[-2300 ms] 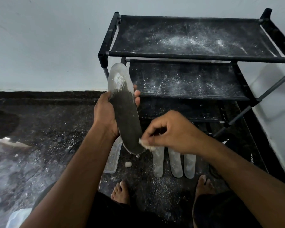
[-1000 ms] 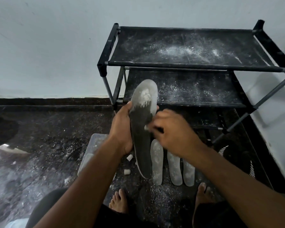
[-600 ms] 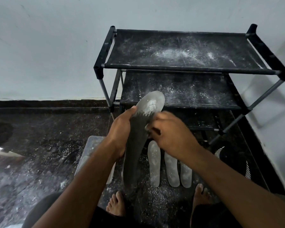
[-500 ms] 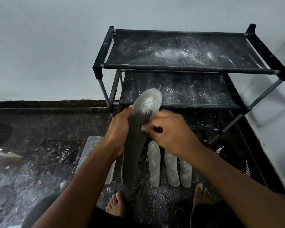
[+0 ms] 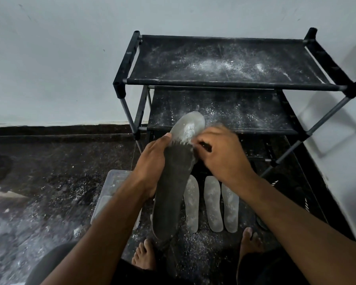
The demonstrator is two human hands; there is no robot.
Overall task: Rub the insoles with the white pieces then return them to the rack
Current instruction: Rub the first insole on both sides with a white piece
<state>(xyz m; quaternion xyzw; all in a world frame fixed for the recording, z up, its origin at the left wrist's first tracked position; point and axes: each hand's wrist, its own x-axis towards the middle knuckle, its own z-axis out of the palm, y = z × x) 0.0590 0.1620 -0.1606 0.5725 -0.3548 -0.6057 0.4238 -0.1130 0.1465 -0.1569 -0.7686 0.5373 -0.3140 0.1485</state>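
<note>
My left hand (image 5: pixel 152 163) grips a long dark insole (image 5: pixel 173 186) by its left edge and holds it up at a slant, toe end away from me. The toe end is pale with white powder. My right hand (image 5: pixel 220 155) pinches a small white piece, mostly hidden by the fingers, against the insole near the powdered patch. Three pale, powdered insoles (image 5: pixel 212 202) lie side by side on the floor below. The black shoe rack (image 5: pixel 224 83) stands just beyond, its shelves dusted with white powder.
A clear plastic container (image 5: pixel 111 192) sits on the dark, powder-strewn floor to the left of the insoles. My bare feet (image 5: pixel 144 254) are at the near edge. A pale wall runs behind and to the right of the rack.
My right hand has slid from the heel end of the held insole up to the powdered toe end. The insole has tipped so its toe leans to the right.
</note>
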